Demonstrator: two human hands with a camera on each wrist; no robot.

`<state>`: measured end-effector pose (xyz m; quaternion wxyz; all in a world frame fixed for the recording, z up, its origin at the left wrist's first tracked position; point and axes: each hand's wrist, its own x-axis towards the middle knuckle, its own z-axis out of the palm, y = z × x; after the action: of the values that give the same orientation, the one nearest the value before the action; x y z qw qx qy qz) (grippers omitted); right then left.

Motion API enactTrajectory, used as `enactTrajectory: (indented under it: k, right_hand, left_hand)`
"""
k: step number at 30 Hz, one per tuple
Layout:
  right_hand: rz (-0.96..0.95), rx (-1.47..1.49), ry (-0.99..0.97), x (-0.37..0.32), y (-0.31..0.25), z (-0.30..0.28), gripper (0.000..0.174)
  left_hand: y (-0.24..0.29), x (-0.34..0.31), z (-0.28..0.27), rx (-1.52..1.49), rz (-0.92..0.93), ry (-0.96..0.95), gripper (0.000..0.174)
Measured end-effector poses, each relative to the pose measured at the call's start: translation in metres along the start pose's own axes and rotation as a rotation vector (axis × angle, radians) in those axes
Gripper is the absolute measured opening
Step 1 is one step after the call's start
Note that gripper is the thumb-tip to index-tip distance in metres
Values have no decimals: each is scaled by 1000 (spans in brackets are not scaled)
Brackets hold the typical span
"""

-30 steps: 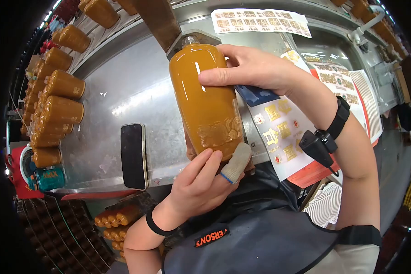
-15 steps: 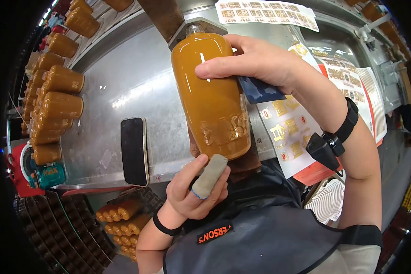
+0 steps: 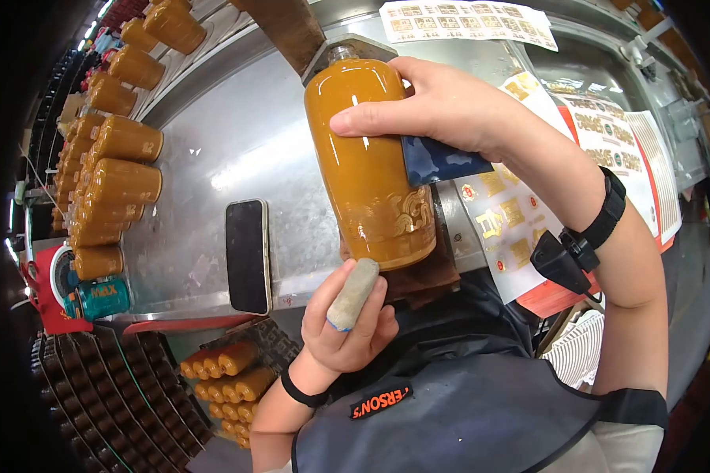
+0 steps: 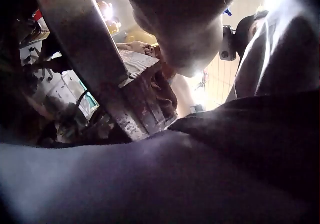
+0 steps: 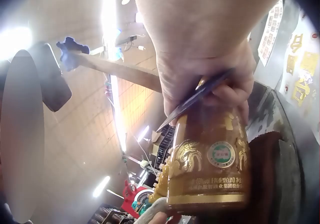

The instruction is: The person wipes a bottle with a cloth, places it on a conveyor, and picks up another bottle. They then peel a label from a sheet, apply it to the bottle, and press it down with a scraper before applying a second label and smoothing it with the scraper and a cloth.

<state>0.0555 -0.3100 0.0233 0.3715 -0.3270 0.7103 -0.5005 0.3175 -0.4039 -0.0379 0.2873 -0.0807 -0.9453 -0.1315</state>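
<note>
An amber bottle (image 3: 353, 169) lies with its clear neck in a metal holder (image 3: 379, 49) and its base toward the apron. My right hand (image 3: 430, 106) grips its upper part, thumb across the glass, with a dark blue sheet (image 3: 442, 162) held beneath the palm. At the base edge, the fingertips of my left hand (image 3: 341, 327) touch the bottle, one finger covered by a grey sleeve (image 3: 353, 296). Gold designs and a round green-and-white mark show on the bottle (image 5: 207, 181) in the right wrist view. The left wrist view is dark and mostly blocked.
A phone (image 3: 247, 256) lies on the metal table (image 3: 193, 229) left of the bottle. Rows of amber bottles (image 3: 126, 183) stand at the far left. Printed gold sheets (image 3: 509, 217) lie at the right, beside a sink. A teal tin (image 3: 102, 298) stands at the left edge.
My left hand has moved from the bottle's lower side down to its base edge. The blue sheet shows more below my right palm, and that thumb has slid slightly left over the bottle.
</note>
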Motion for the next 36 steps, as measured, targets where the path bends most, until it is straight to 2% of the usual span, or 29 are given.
enactTrajectory:
  k: [2, 4, 8, 10, 11, 13, 15, 18, 20, 23, 25, 27, 28, 30, 32, 33, 35, 36]
  right_hand:
    - [-6, 2, 0, 0, -2, 0, 83]
    - [13, -119, 69, -3, -4, 0, 81]
    - [-3, -171, 82, -6, -5, 3, 78]
    - [-7, -255, 152, -4, 1, 6, 75]
    - [-11, -255, 148, -3, 2, 6, 75]
    - [-67, -65, 97, -3, 4, 7, 72]
    - [-46, -69, 90, -5, 1, 8, 72]
    - [-17, -130, 114, -5, -2, 8, 73]
    - [-7, -184, 146, -6, -5, 7, 73]
    - [35, -243, 155, -10, -8, 5, 76]
    - [-19, -216, 109, -3, 9, -3, 75]
    - [56, 156, -29, 2, 20, -15, 83]
    - [164, 274, -187, 8, 30, -28, 67]
    - [168, 353, -247, 14, 42, -23, 61]
    - [195, 455, -336, 19, 41, -21, 54]
    - [197, 451, -338, 19, 37, -16, 54]
    - [21, 380, -81, 13, 27, 3, 61]
    - [22, 381, -84, 6, 8, 6, 61]
  left_hand:
    - [-1, 5, 2, -11, 10, 5, 30]
    - [-2, 10, 7, 18, 127, 37, 32]
    - [-2, 14, 7, 64, 178, 35, 34]
    - [-4, 7, 6, -43, 38, 57, 29]
    - [-4, 2, 5, -38, 36, 58, 29]
    - [-3, -8, 5, -114, -116, 65, 31]
    - [-3, -9, 4, -125, -121, 83, 32]
    - [-5, -1, 4, -111, -52, 66, 32]
    - [-7, 3, 7, -39, 93, 45, 34]
    - [-11, 11, 7, -33, 156, 45, 33]
    - [-15, 8, 4, -51, 132, 34, 33]
    - [-19, 2, 3, -71, 100, 23, 32]
    - [-20, -2, 3, -78, 85, 24, 31]
    - [-22, -4, 3, -88, 69, 27, 29]
    - [-24, 1, 2, -80, 146, 34, 26]
    - [-25, 4, 1, -80, 143, 39, 26]
    - [-27, 10, 0, -53, 269, 24, 26]
    - [-28, 13, 0, -52, 266, 23, 26]
